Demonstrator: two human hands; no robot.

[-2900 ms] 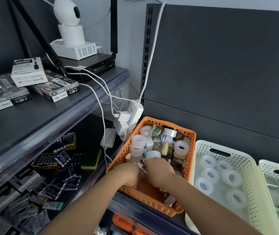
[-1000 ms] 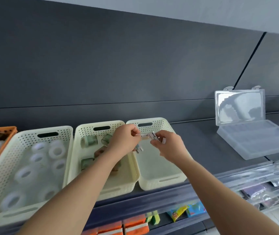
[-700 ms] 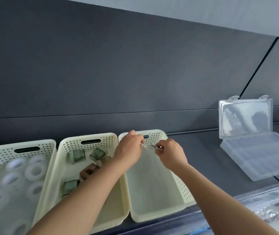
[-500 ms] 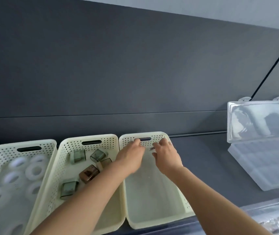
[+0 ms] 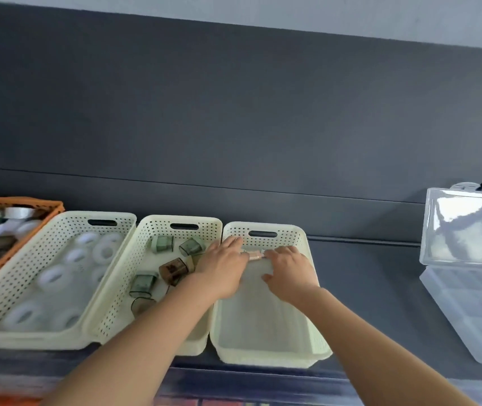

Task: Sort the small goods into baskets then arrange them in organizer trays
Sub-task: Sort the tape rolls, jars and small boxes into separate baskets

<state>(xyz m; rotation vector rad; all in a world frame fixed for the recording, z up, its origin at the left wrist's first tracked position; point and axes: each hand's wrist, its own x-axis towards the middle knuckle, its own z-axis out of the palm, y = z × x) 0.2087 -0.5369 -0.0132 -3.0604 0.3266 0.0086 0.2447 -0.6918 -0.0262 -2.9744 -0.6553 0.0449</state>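
Both hands are now sitting lower than a second ago, when they were holding small pieces up above the baskets; they are reaching down into the far end of the right cream basket (image 5: pixel 291 233). The left hand (image 5: pixel 222 269) is lying flat with its fingers stretched out and close together, tips pointing at the far wall. The right hand (image 5: pixel 289 273) is hovering beside it, fingers lightly bent and thumb sticking out to the side; I cannot tell whether it is pinching anything. A small pale item (image 5: pixel 254 255) is lying between the two sets of fingertips, inside that basket near the handle slot, and both hands are touching or nearly touching it.

Just to the left, the middle cream basket (image 5: pixel 154 227) is holding green pieces (image 5: pixel 162 243) and a brown piece (image 5: pixel 174 269), scattered and tilted. Next along, the left cream basket (image 5: pixel 72 224) is holding white tape rolls (image 5: pixel 106 252). An orange basket (image 5: pixel 49 205) of mixed goods is showing at the left edge, having come back into sight. All are sitting on the dark shelf (image 5: pixel 374 288), and well to the right a clear organizer case (image 5: pixel 468 312) is standing with its lid (image 5: pixel 465 227) propped up
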